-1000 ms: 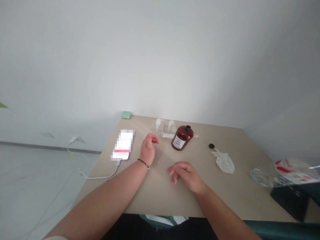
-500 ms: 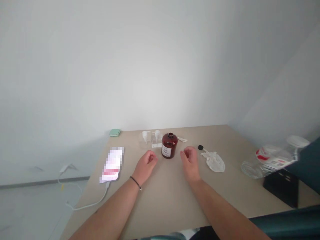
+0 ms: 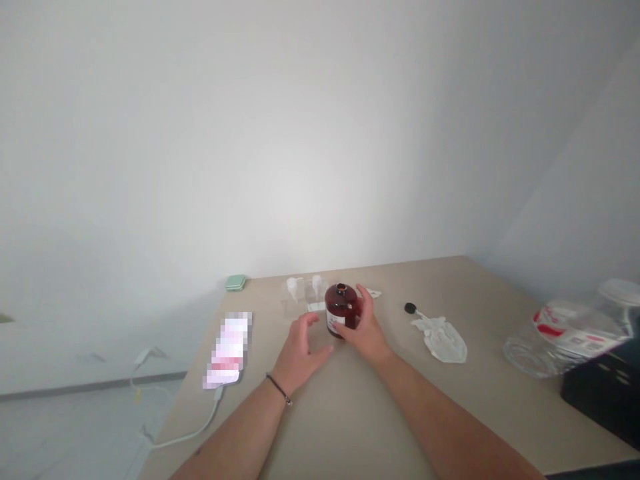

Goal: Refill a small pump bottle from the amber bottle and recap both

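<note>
A brown-red bottle point(image 3: 341, 299) with a white label and an uncapped neck stands upright on the table. My right hand point(image 3: 367, 330) wraps round its right side, thumb across the label in front and fingers behind. Just left of the bottle, my left hand point(image 3: 299, 352) holds nothing; its thumb and fingers are spread, apart from the bottle. Behind the hands stand two small clear containers with white pump tops point(image 3: 317, 287). To the right lie a black round cap with a pale stem point(image 3: 411, 308) and a crumpled white plastic bag point(image 3: 444, 341).
A phone point(image 3: 230, 347) with a white charging cable point(image 3: 200, 427) lies at the left edge. A green case point(image 3: 235, 283) sits at the back left corner. On the right, a large clear plastic bottle point(image 3: 575, 333) lies by a black box point(image 3: 605, 390). The wall borders the table's back.
My right hand has moved left and closed round the bottle. The fingers of my left hand have spread. The whole view has shifted slightly.
</note>
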`<state>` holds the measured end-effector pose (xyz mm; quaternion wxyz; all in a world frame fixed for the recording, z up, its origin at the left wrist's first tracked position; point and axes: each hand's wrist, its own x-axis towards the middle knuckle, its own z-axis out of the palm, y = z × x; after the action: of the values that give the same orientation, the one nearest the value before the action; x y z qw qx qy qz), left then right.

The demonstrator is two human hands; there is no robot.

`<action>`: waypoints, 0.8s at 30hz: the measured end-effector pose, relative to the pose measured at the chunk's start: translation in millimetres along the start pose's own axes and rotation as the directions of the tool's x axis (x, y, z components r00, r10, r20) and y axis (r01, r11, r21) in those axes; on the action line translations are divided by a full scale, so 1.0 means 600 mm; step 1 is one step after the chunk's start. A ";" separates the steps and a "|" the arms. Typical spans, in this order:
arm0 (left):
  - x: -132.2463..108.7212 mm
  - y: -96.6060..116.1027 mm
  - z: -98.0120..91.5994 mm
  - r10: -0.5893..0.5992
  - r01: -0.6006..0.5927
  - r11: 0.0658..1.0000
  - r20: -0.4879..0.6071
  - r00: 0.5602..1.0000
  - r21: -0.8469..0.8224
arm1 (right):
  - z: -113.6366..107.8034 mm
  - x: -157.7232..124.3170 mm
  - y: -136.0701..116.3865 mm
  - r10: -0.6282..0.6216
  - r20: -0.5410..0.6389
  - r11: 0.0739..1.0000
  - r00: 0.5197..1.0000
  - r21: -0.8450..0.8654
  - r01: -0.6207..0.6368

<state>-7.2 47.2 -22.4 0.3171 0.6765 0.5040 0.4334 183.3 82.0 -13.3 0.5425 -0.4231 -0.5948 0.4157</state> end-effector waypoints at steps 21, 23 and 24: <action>-0.008 0.046 -0.018 0.054 -0.017 0.942 0.100 0.994 -0.335 | -0.148 -0.067 -0.085 -0.144 -0.321 0.239 0.936 -0.929 -0.282; -0.007 0.047 -0.017 0.064 -0.024 0.936 0.104 0.993 -0.351 | -0.191 -0.083 -0.080 -0.087 -0.399 0.042 0.913 -0.917 -0.397; -0.007 0.046 -0.016 0.077 -0.034 0.934 0.107 0.991 -0.354 | -0.208 -0.089 -0.075 -0.014 -0.415 0.019 0.910 -0.910 -0.415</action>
<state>-5.3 34.8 4.6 0.4501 0.6473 0.3793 0.4843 308.3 21.9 22.2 0.1213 -0.8171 -0.5534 -0.1064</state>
